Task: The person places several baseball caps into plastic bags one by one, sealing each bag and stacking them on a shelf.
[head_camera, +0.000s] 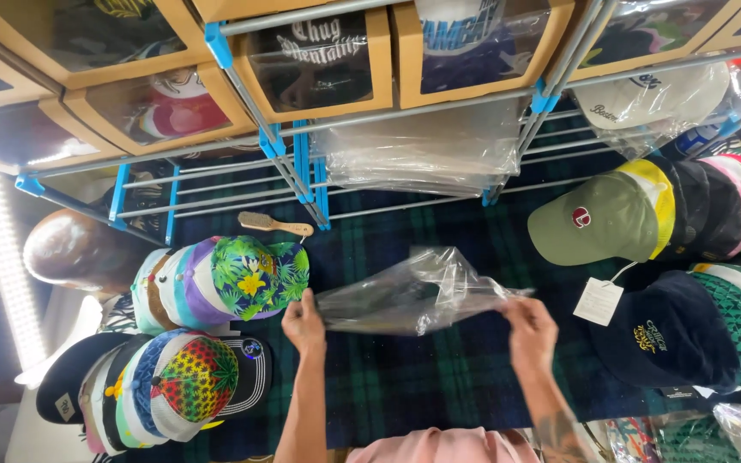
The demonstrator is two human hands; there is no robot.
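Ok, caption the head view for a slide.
Both hands, left and right, stretch a clear plastic bag over a plaid cloth between stacks of caps.

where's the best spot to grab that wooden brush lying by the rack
Probably by its bare handle. The wooden brush lies flat on the plaid cloth with the handle pointing right, just short of the blue rack post. The left hand is nearer, so come from the near side, above the floral cap.

Left arm: bare, reaching up from the lower edge, forearm nearly straight.
Left hand (304, 323): fingers curled shut, pinching in a tight grip.
Right arm: bare, angled inward, tattooed near the elbow.
Right hand (532, 333): fingers closed, pinching likewise, level with the left.
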